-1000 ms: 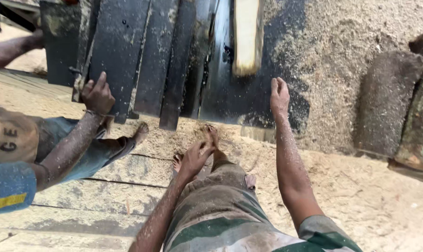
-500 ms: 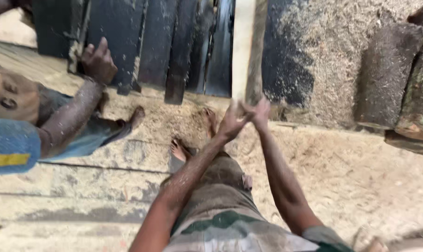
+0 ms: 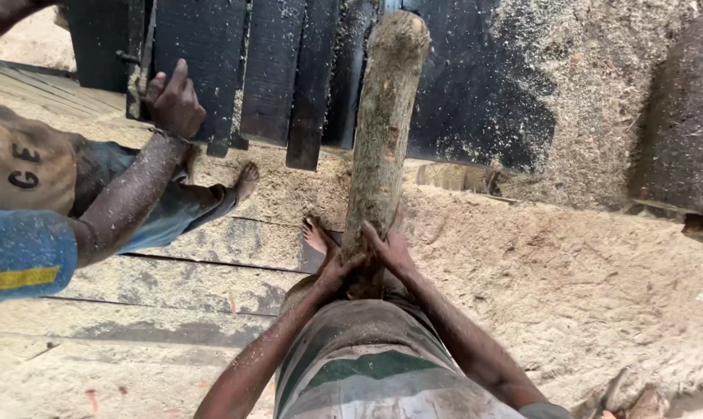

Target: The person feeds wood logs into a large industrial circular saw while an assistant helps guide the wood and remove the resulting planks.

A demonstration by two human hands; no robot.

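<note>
Sawmill yard — sawdust [image 3: 592, 287] everywhere, dark planks [image 3: 274, 70], raw log [image 3: 382, 132].

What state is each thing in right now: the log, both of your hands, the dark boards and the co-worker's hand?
log: upright, tilted slightly, its lower end gripped.
left hand: closed on the log's left side.
right hand: closed on the log's right side.
dark boards: lying side by side, dusted with sawdust.
co-worker's hand: resting on a board edge.
floor: covered in sawdust.

Dark planks [image 3: 274, 70] block ahead; sawdust floor [image 3: 568, 279] rightward lies open.
</note>
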